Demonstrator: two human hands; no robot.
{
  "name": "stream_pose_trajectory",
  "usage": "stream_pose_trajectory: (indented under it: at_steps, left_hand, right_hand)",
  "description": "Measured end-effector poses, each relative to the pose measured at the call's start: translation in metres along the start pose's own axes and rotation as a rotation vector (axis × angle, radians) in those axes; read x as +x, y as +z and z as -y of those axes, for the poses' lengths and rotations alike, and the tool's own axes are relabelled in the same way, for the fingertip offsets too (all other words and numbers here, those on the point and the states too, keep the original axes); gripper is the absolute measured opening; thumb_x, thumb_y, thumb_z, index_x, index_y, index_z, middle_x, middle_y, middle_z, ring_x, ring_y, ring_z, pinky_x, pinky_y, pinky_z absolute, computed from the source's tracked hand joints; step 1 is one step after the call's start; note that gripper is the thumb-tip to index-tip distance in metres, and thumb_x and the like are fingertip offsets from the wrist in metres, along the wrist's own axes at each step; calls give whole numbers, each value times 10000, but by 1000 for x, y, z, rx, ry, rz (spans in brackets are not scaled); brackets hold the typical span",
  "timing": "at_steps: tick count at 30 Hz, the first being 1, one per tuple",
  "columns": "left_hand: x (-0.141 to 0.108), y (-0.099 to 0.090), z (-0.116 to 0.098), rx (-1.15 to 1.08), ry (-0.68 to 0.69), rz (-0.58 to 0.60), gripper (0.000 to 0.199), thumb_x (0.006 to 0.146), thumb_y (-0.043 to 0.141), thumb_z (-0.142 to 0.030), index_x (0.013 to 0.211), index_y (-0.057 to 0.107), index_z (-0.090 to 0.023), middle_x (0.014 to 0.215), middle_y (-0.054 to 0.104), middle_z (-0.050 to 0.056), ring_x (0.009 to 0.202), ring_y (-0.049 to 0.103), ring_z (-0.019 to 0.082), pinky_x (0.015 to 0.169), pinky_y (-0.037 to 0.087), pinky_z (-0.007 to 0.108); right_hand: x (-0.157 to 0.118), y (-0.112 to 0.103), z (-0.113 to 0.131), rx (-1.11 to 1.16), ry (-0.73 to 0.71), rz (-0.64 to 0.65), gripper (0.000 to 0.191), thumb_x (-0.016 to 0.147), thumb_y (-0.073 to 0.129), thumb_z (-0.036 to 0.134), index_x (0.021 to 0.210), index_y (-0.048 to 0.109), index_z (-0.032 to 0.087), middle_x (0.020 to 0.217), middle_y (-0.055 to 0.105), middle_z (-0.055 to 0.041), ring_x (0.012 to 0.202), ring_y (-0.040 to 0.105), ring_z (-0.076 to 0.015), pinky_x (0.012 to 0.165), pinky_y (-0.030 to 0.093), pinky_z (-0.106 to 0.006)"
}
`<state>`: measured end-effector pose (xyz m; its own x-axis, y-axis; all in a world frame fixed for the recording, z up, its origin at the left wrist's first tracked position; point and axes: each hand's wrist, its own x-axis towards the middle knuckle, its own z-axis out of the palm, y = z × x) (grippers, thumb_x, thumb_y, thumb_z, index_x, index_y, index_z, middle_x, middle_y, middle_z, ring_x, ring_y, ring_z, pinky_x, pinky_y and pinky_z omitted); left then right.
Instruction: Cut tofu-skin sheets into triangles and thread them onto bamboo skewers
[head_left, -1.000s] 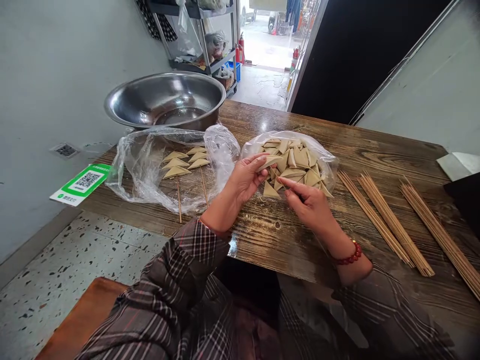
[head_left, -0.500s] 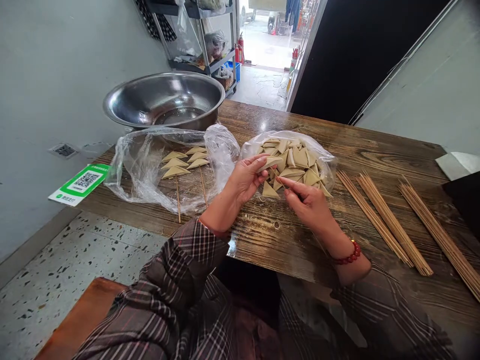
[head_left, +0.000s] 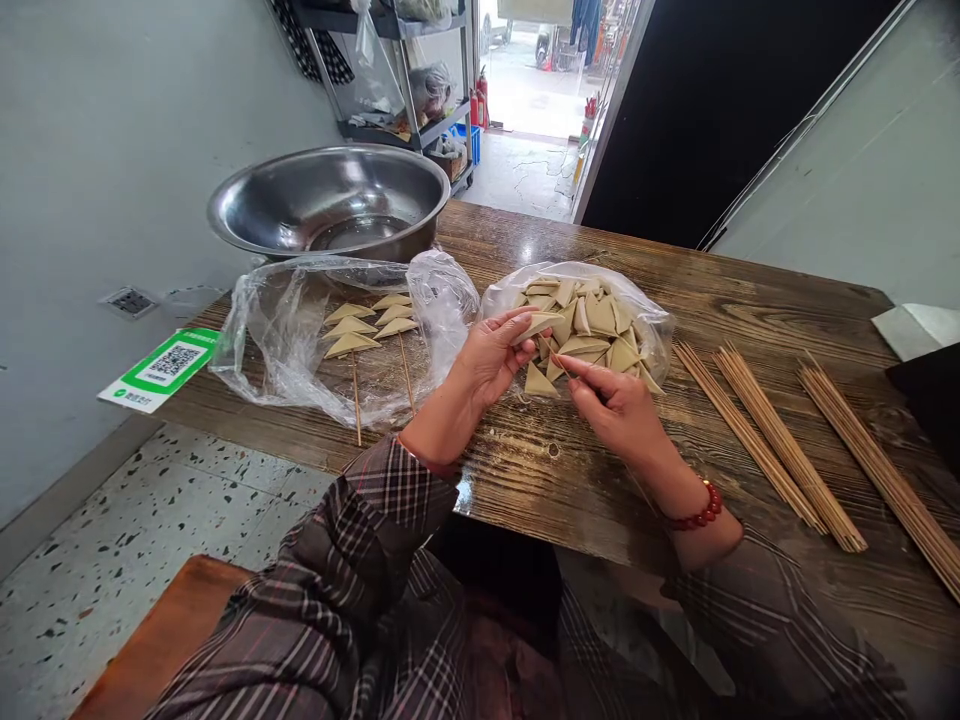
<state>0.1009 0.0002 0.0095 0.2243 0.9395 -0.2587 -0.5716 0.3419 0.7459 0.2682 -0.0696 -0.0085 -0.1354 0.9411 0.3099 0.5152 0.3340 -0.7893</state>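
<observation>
My left hand (head_left: 491, 358) pinches a tan triangular tofu-like piece (head_left: 541, 322) between thumb and fingers. Just to its right, my right hand (head_left: 616, 405) is closed on a thin wooden skewer (head_left: 550, 350), whose tip is at the piece; whether it has entered cannot be made out. Behind both hands lies a heap of tan triangles (head_left: 600, 315) in an opened clear plastic bag (head_left: 651, 318). To the left, two skewers (head_left: 356, 395) threaded with several triangles (head_left: 350, 326) rest on another clear plastic bag (head_left: 255, 350).
Bundles of bare skewers (head_left: 787, 440) lie on the wooden table (head_left: 750, 300) at right. A large steel basin (head_left: 247, 215) stands at back left, near a green QR-code card (head_left: 169, 365) at the table's left edge. A shelf rack (head_left: 405, 75) stands beyond the table.
</observation>
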Motion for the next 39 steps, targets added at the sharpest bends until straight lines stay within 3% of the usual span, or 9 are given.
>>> stream_pose_trajectory:
  at_steps: [8,20,27,31,35,39]
  left_hand:
    - [-2,1,0,69,-1,0,171,914,580,-104,1048,683,-72,698,722,51,456,528,23,449,384,122]
    - [-3,0,10,168,116,59,248,832,722,-164,1067,678,-97,741,719,37,479,531,25,456,349,145]
    - [-6,4,15,196,179,47,219,830,704,-130,1047,681,-113,684,671,-6,485,540,30,450,334,151]
    - [-8,6,17,181,182,61,232,801,743,-160,1024,695,-117,623,618,-30,485,526,34,452,320,153]
    - [-9,5,18,191,192,74,296,787,759,-203,1068,698,-131,695,665,-12,496,530,33,449,302,153]
    - [-8,2,16,171,200,75,366,771,786,-290,1097,703,-147,793,698,10,614,611,62,509,367,153]
  right_hand:
    - [1,0,2,12,40,15,446,860,504,263,1209,735,110,724,726,-40,514,488,-113,522,414,-265]
    - [1,1,-2,-1,43,-24,429,862,502,263,1182,748,119,712,729,-28,483,470,-107,488,398,-256]
    - [3,7,-7,26,38,-54,407,871,509,262,1177,749,141,905,784,-74,669,662,-168,608,512,-290]
    - [5,9,-9,27,26,-67,403,874,510,271,1173,748,141,870,784,-73,674,672,-178,620,526,-304]
    - [6,9,-9,28,4,-73,403,878,514,273,1181,743,142,823,778,-64,712,694,-190,648,547,-316]
    - [5,8,-7,37,-19,-75,392,888,517,264,1192,741,162,856,786,-62,810,727,-210,699,578,-326]
